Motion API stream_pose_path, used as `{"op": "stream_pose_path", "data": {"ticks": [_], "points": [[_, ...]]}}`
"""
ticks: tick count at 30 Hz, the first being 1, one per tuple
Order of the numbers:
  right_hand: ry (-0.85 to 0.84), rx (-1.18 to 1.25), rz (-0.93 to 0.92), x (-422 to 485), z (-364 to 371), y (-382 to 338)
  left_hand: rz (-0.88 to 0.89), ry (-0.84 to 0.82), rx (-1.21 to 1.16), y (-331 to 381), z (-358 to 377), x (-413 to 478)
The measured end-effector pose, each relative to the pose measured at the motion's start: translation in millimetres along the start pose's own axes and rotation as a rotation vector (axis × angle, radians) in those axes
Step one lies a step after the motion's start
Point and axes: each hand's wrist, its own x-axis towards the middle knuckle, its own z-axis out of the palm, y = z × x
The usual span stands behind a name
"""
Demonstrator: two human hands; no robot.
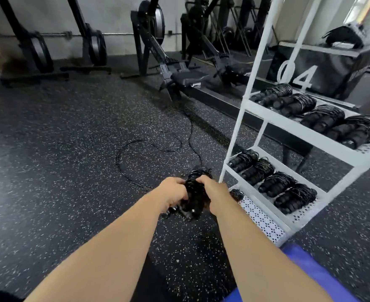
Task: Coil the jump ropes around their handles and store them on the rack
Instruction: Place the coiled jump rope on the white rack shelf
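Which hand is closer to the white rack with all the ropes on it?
Right. The right hand is beside the white rack post; the left hand is farther out, across the rope bundle both grip.

Rowing machines stand along the far wall on speckled black rubber floor. A black box marked 04 sits behind, a dark bag on top.

Coiled ropes lie on the rack, right of both hands.

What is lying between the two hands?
In the head view, the half-coiled jump rope sits between the left hand and right hand; both grip it.
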Motion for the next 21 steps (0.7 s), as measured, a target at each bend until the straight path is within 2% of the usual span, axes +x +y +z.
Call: {"op": "stream_pose_path", "data": {"ticks": [10,14,21], "points": [[0.164,0.199,0.214,103,-39,38,-0.023,-0.209,0.139,-3,59,86],[0.201,0.259,0.237,148,-46,58,-0.045,-0.268,0.200,-12,74,124],[0.382,0.374,0.326,227,-62,85,-0.014,-0.360,0.216,-25,87,183]]}}
